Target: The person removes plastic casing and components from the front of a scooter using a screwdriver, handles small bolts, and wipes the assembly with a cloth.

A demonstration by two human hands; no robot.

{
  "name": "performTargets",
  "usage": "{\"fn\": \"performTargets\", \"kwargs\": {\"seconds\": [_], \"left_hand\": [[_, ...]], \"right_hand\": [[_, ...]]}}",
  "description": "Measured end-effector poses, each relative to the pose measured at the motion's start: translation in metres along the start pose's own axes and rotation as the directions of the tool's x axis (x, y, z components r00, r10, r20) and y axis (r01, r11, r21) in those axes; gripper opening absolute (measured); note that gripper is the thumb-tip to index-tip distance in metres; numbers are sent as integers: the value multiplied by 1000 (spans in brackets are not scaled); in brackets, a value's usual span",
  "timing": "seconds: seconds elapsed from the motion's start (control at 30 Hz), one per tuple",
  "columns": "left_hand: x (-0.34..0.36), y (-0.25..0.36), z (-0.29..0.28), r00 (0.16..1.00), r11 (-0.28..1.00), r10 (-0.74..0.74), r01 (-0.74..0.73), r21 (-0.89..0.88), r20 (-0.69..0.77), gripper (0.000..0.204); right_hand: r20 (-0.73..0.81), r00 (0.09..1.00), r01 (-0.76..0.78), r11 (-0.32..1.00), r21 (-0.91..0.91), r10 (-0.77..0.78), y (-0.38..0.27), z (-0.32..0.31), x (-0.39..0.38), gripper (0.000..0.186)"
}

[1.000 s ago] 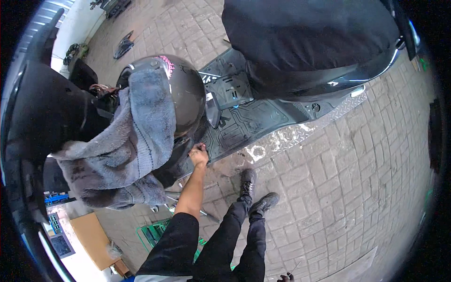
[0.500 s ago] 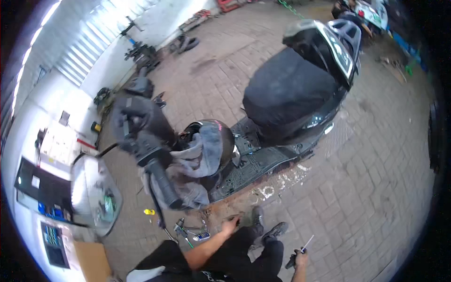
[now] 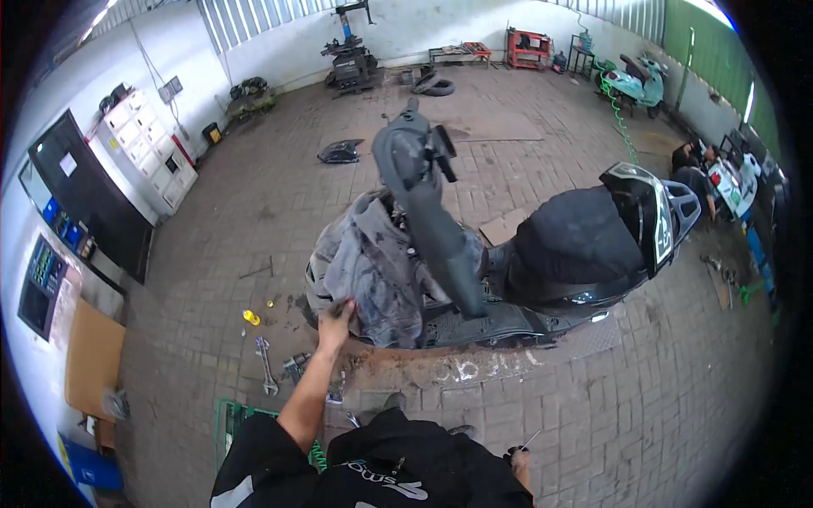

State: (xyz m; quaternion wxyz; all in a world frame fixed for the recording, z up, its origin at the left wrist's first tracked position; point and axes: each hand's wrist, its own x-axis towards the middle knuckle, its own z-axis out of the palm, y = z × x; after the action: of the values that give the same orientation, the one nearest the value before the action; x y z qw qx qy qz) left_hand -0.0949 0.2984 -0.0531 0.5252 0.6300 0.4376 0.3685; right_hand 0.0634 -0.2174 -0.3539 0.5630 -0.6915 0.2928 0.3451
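A dark scooter [image 3: 550, 317] stands ahead of me, its handlebar grip [image 3: 453, 267] pointing toward me. Grey cloth [image 3: 385, 284] drapes over its front part. At the near left edge of this cloth is my left hand [image 3: 337, 323], its fingers closed on the fabric and partly hidden. Low on the right, away from the scooter, my right hand [image 3: 519, 460] is wrapped around a screwdriver [image 3: 532, 438] with a dark handle and a thin pale shaft. A black cover [image 3: 580, 229] lies over the scooter's seat.
Left of my left arm, a wrench [image 3: 267, 368], a power tool [image 3: 296, 364] and a yellow bottle [image 3: 251, 317] lie on the paving. A green wire frame [image 3: 229, 423] is beside my leg. Lockers [image 3: 144, 152] line the left wall. Another person [image 3: 699, 173] crouches at the far right near a pale scooter [image 3: 735, 184].
My left hand has gone from beside my knee up to the cloth. The view has lifted and turned, showing more of the far wall. The screwdriver stays in my right hand.
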Motion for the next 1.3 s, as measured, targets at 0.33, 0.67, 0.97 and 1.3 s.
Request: {"fn": "performTargets", "kwargs": {"seconds": [0.33,0.67,0.97,1.3], "left_hand": [[83,95,76,946,890,302,-235,-390,117,19],[100,111,109,941,869,238,-96,-486,239,21],[120,105,100,921,951,286,-240,-194,263,29],[112,120,102,917,934,294,-217,-282,268,25]], "right_hand": [[-28,997,66,968,-244,-76,-47,61,-92,42],[-135,991,-41,965,-258,6,-17,84,-159,40],[-315,949,-110,935,-337,-2,-23,69,-191,46],[-155,988,-42,982,-187,13,-10,60,-124,44]]}}
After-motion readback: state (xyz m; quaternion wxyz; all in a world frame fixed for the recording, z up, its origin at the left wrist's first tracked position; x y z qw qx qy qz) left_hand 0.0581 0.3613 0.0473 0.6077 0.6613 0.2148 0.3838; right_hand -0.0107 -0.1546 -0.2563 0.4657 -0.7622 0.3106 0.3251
